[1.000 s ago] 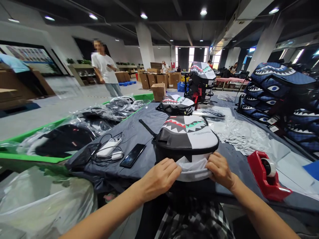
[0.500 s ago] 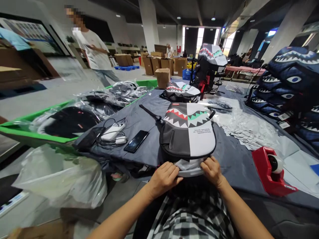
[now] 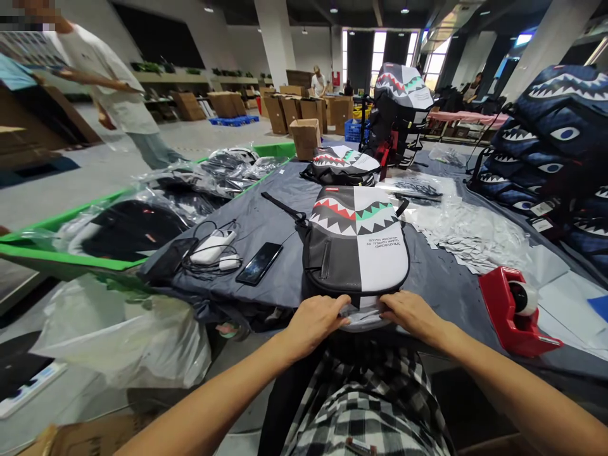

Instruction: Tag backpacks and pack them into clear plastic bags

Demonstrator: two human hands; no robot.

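A backpack (image 3: pixel 358 247) with a black half, a white half and a red-and-green shark-mouth print lies front side up before me. Thin whitish material (image 3: pixel 363 316) shows along its near end, between my hands; I cannot tell whether it is lining or wrapping. My left hand (image 3: pixel 323 316) is closed on the left of this near edge, thumb toward the middle. At the right of the same edge, my right hand (image 3: pixel 403 310) is also closed, fingertips curled over. The palms and whatever lies beneath the fingers are hidden.
A phone (image 3: pixel 259 263) and a white charger (image 3: pixel 213 246) with cables lie left. Right are a red tape dispenser (image 3: pixel 513 310) and many small white packets (image 3: pixel 470 237). Blue shark-print backpacks (image 3: pixel 546 139) are stacked beyond. A green-edged bin (image 3: pixel 71 258) holds plastic-wrapped bags. A person (image 3: pixel 109 82) stands far left.
The view has tipped down, showing more of the backpack's front, which now lies flatter. Both hands stay at its near edge, with less whitish material showing. The person in white has moved left.
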